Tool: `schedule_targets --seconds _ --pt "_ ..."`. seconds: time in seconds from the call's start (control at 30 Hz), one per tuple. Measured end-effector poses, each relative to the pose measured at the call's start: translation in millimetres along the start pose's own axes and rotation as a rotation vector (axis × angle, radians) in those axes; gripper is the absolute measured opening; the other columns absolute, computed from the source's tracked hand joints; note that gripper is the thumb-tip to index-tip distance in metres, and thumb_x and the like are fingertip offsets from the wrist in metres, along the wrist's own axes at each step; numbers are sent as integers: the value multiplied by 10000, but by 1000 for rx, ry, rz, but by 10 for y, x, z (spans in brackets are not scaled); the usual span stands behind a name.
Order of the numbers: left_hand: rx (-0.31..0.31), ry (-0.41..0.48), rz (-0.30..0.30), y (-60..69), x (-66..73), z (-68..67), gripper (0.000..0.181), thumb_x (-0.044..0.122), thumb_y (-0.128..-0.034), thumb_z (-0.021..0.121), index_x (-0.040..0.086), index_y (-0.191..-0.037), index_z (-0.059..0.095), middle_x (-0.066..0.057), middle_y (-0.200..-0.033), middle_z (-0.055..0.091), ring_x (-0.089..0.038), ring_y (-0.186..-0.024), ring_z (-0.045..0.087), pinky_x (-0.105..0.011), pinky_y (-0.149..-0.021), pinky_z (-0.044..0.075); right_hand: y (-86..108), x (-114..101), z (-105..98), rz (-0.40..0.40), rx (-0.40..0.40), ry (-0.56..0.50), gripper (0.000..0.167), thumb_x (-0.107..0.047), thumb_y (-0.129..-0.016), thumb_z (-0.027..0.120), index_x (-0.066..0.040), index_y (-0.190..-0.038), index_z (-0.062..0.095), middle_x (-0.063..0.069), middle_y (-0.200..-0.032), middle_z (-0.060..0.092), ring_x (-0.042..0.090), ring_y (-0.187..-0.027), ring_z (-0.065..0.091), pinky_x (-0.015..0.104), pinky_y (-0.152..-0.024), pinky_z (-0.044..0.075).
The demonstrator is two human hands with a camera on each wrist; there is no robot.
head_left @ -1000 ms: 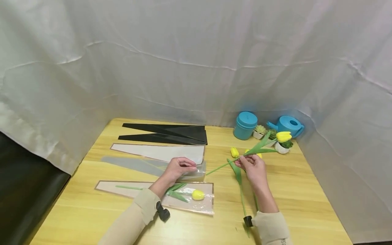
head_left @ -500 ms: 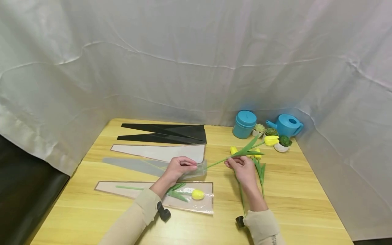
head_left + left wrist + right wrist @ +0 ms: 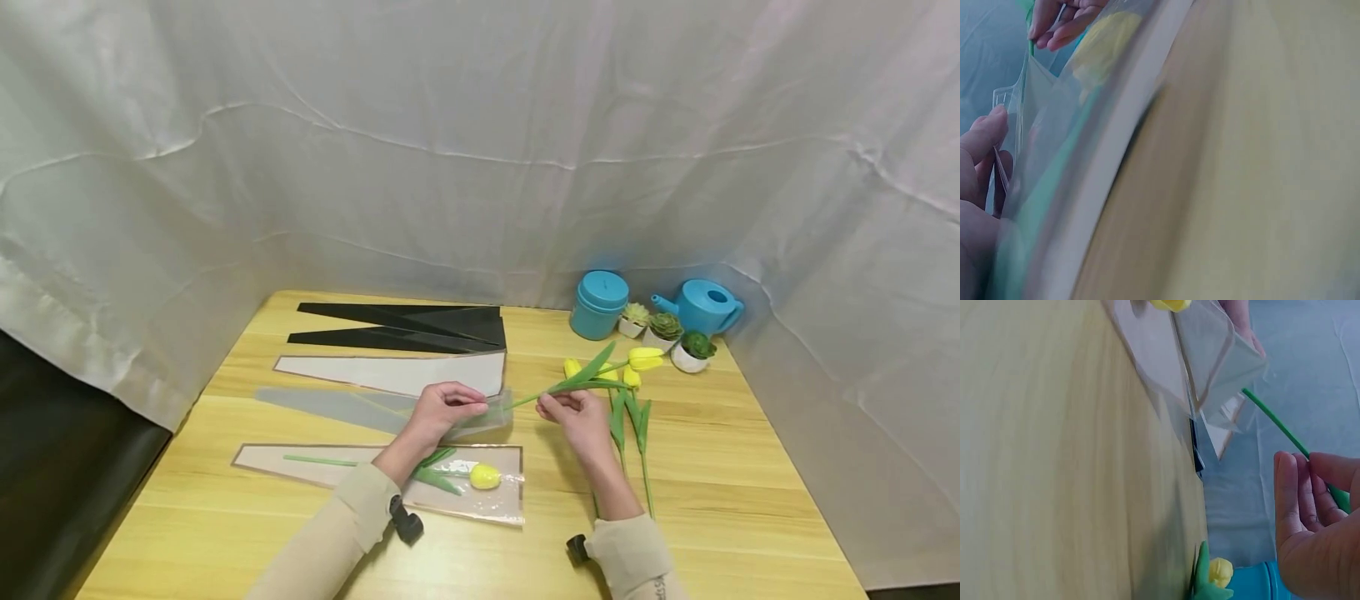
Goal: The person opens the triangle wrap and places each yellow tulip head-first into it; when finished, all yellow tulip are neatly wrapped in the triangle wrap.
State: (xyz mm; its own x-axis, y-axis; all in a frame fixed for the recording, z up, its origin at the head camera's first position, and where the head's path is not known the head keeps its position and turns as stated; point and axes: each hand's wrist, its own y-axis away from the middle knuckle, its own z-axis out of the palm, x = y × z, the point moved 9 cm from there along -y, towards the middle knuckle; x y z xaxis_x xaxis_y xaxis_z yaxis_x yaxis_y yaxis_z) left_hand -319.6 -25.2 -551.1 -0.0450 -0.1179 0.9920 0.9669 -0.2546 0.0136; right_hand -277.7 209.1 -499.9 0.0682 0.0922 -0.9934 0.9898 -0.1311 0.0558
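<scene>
My left hand (image 3: 442, 412) pinches the wide end of a translucent grey flower sleeve (image 3: 322, 406), which lies on the table with its narrow end to the left. Between the fingers of my right hand (image 3: 588, 425) is the stem (image 3: 1279, 425) of a yellow tulip (image 3: 645, 358), its head pointing right and away. The lower stem reaches into the sleeve's wide end. Closer to me lies a pink-backed sleeve (image 3: 502, 504) with another yellow tulip (image 3: 485, 476) inside, partly covered by my left forearm. Several loose tulips (image 3: 632, 378) rest beneath and beside my right hand.
Black sleeves (image 3: 397, 317) and a white sleeve (image 3: 390, 372) lie at the back left. A blue lidded canister (image 3: 600, 308), small potted succulents (image 3: 663, 327) and a blue watering can (image 3: 705, 307) stand at the back right. Pale curtain (image 3: 480, 167) hangs behind the table.
My right hand has moved left with the tulip, and its stem has slid into the sleeve's mouth. My left hand has stayed nearly in place on the sleeve.
</scene>
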Motion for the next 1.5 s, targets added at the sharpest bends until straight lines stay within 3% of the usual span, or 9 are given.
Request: schedule_targets --seconds 0.1,0.5,0.87,1.1,1.27,1.5 --pt "2 2 -2 -9 -15 20 249 46 -811 877 -31 -1026 776 7 -921 803 -117 -880 743 -236 -816 597 -5 35 53 11 -3 -1 198 -16 -972 705 142 -1090 689 226 -964 765 190 -834 771 291 -805 632" --pt "10 -14 41 -41 35 91 245 31 -820 867 -57 -1026 768 1 -916 806 -110 -877 743 -232 -819 591 -22 120 233 21 2 -36 199 27 -932 736 170 -1066 703 265 -940 762 156 -760 756 285 -762 636" --pt "-10 -25 101 -40 139 182 246 49 -816 876 -60 -1010 771 -117 -969 803 -127 -864 749 -257 -812 605 -15 179 358 80 -5 -20 167 10 -925 747 122 -1049 732 229 -941 774 154 -748 745 255 -727 629" --pt "-4 -50 91 -55 99 180 237 59 -810 883 -43 -998 782 -126 -956 803 -116 -833 736 -223 -774 583 -6 294 330 157 0 75 211 -111 -942 761 56 -1070 762 174 -952 780 146 -790 730 270 -765 617" --pt "-5 -82 85 -72 74 170 235 56 -802 884 -28 -999 786 -131 -974 802 -124 -823 720 -214 -765 567 20 417 303 242 -16 15 247 -101 -984 699 85 -1143 732 192 -1013 766 166 -823 749 292 -795 630" --pt "2 -144 46 -66 5 177 212 72 -792 895 26 -980 809 -79 -970 804 -121 -837 715 -212 -760 567 -2 292 115 206 -18 44 302 -90 -995 684 106 -1225 682 246 -1082 744 198 -871 744 323 -839 629"
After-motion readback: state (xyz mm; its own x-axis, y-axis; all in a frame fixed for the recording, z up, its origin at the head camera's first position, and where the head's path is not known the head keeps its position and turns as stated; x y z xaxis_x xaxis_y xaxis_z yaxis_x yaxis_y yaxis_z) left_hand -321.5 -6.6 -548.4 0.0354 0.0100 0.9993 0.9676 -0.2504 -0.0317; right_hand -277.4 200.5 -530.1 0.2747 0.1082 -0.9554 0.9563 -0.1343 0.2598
